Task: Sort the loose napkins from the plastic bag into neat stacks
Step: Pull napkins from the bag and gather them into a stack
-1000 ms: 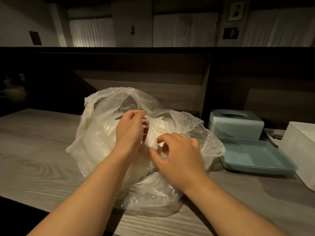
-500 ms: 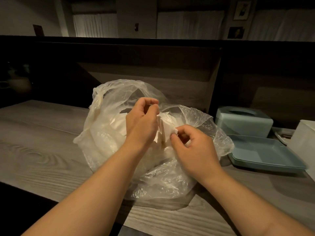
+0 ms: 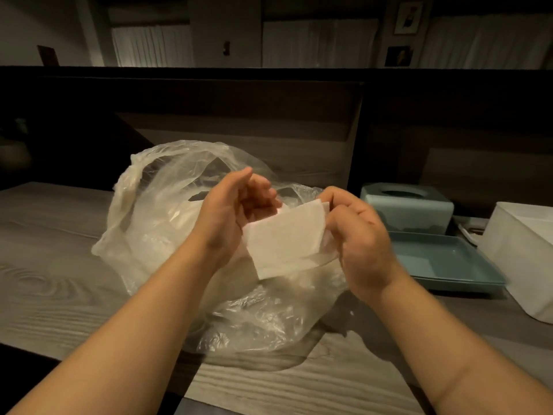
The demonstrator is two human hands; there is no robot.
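Hands (image 3: 294,226) hold napkin (image 3: 287,241) above bag (image 3: 167,223).

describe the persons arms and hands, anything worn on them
Both forearms are bare up to the frame's bottom edge, with no sleeves in view. The left hand and the right hand are bare too: no gloves, no watch or bracelet at the wrists, and no rings that can be made out.

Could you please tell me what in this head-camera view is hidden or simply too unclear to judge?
- Napkins left in the plastic bag: head view, crinkled film and both forearms hide their number.
- Left hand: its fingertips lie behind the napkin, so its grip is unclear.
- White box: cut off by the right edge.
- Tissue box opening: too dark to see inside.
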